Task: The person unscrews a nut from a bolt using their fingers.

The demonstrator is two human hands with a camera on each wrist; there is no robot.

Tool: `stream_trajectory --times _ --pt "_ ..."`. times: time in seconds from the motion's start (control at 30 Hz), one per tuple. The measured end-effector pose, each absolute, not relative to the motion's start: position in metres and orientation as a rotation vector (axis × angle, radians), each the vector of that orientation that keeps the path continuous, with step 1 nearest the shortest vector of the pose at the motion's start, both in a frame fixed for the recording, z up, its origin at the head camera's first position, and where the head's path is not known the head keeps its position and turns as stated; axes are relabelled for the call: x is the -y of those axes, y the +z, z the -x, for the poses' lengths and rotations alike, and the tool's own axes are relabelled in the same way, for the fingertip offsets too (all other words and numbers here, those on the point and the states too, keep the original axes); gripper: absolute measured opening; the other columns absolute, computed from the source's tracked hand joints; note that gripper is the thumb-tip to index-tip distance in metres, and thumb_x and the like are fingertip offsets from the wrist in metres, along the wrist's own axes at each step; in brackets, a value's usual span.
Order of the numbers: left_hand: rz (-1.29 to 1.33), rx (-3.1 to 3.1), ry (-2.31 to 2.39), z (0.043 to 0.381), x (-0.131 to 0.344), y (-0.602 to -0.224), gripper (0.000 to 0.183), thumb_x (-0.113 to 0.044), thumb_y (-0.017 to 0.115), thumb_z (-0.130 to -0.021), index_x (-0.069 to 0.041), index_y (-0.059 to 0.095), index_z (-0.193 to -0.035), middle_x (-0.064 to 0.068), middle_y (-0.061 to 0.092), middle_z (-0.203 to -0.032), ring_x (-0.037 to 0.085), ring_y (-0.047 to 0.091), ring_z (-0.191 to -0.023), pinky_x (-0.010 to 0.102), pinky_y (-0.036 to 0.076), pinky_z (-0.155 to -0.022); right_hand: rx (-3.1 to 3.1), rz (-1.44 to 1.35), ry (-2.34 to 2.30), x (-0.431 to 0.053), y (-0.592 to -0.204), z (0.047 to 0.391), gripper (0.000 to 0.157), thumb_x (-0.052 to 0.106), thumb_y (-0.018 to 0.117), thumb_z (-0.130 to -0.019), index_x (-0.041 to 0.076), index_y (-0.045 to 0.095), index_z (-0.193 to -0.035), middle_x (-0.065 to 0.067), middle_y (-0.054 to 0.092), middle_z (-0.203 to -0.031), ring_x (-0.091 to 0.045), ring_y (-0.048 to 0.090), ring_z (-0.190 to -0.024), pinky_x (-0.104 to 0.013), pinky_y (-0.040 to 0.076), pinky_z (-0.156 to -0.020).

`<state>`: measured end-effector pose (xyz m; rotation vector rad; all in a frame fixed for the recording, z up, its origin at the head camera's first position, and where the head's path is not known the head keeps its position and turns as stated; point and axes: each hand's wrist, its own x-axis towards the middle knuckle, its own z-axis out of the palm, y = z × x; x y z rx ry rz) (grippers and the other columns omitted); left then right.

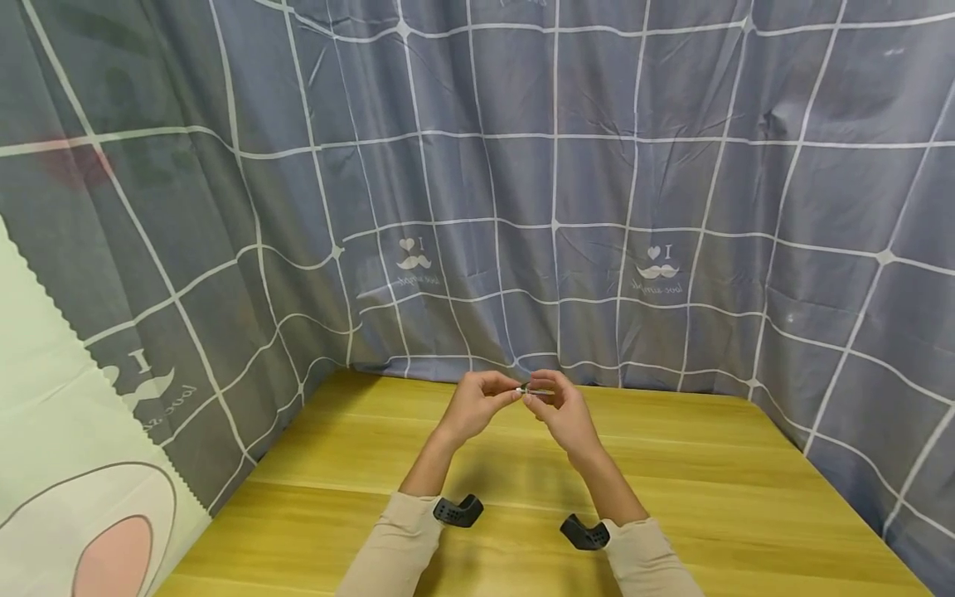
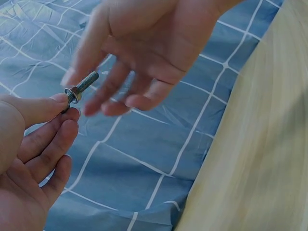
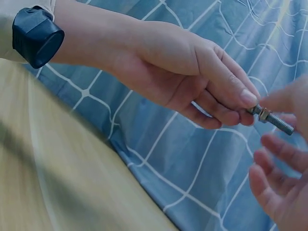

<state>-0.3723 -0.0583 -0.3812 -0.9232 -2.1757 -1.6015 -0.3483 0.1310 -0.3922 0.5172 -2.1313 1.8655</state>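
Note:
My left hand (image 1: 472, 406) pinches one end of a metal bolt (image 2: 87, 82) between thumb and fingertips, above the far part of the table. A nut with a flange or washer (image 2: 73, 95) sits on the bolt close to those fingertips. The pinched end is hidden by the fingers. The threaded end points toward my right hand (image 1: 565, 414). In the right wrist view, my blurred right hand (image 3: 288, 192) has its thumb and loosely bent fingers spread around the threaded end, seemingly without gripping it.
A wooden table (image 1: 313, 489) lies beneath both hands. Behind it hangs a grey-blue curtain (image 1: 522, 182) with white grid lines, reaching the table's back edge. At the left hangs a pale cloth (image 1: 67, 398) with a pink print. Black wrist mounts (image 1: 458, 511) are on both forearms.

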Motion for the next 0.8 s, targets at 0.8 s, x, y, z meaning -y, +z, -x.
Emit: stream_trajectory --times 0.8 --pt "0.94 2.14 -1.57 0.3704 0.0583 -0.3803 0.012 -0.007 0.076 -0.095 0.0 0.079 -0.104 0.009 0.077 -0.097 0.027 0.071 -0.09 0.035 0.054 -0.076 2.124 -0.383 1.871 -0.1332 -0.3911 0.3487 0.024 0.016 0.066 -0.104 -0.006 0.073 -0.109 -0.012 0.073 -0.096 -0.023 0.062 -0.085 -0.035 0.053 -0.076"
